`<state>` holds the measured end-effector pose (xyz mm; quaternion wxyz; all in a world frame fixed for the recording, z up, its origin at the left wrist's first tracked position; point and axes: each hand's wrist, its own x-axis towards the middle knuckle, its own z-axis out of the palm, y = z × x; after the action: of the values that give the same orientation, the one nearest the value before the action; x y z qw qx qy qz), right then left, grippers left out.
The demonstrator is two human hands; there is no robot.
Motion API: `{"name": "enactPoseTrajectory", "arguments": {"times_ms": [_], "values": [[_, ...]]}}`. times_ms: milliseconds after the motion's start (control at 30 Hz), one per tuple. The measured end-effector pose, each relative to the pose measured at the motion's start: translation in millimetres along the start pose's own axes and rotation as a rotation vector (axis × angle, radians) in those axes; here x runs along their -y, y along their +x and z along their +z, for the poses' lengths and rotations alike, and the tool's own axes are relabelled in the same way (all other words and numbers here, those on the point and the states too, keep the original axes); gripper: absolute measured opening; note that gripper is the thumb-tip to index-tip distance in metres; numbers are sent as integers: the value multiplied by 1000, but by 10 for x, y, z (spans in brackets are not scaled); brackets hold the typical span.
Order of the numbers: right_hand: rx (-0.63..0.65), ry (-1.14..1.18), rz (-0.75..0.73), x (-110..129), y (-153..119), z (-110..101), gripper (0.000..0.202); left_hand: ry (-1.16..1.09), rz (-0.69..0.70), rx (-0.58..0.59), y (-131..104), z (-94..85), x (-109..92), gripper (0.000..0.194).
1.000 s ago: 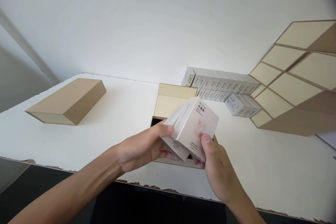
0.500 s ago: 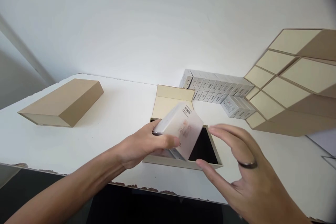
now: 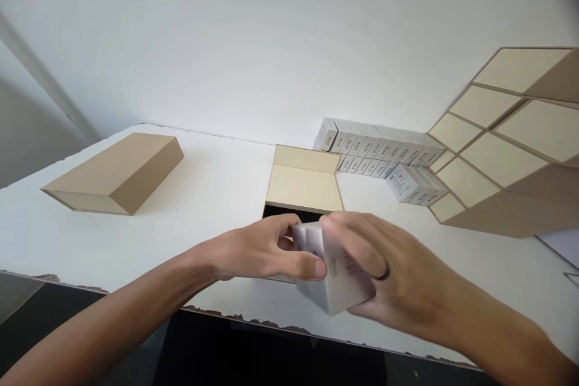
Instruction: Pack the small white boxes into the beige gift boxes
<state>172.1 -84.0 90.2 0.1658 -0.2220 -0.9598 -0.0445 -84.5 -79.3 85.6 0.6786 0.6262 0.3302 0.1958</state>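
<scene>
While both hands clamp a small white carton (image 3: 337,277) from opposite sides, it hangs tilted just above the open tan gift box (image 3: 304,188). Left hand (image 3: 257,250) grips its near-left edge; right hand (image 3: 393,280) covers its right face.

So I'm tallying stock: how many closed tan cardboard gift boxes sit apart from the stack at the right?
1. The closed tan cardboard gift box lies flat at the table's far left. The open gift box at centre isn't counted; hands may hide more.

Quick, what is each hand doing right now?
Left hand: closed on the small white box.
Right hand: closed on the same small white box.
</scene>
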Motion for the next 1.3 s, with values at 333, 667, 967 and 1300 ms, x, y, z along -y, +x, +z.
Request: {"name": "enactPoseTrajectory", "arguments": {"times_ms": [333, 667, 967, 1300], "values": [[610, 288, 656, -347, 52, 239, 98, 729, 45, -198, -314, -11, 328, 104], [583, 362, 685, -379, 35, 124, 90, 887, 114, -104, 8, 25, 369, 95], [511, 347, 706, -480, -45, -40, 80, 906, 42, -96, 315, 67, 321, 74], [832, 329, 556, -344, 260, 140, 92, 954, -33, -204, 345, 116, 379, 73]]}}
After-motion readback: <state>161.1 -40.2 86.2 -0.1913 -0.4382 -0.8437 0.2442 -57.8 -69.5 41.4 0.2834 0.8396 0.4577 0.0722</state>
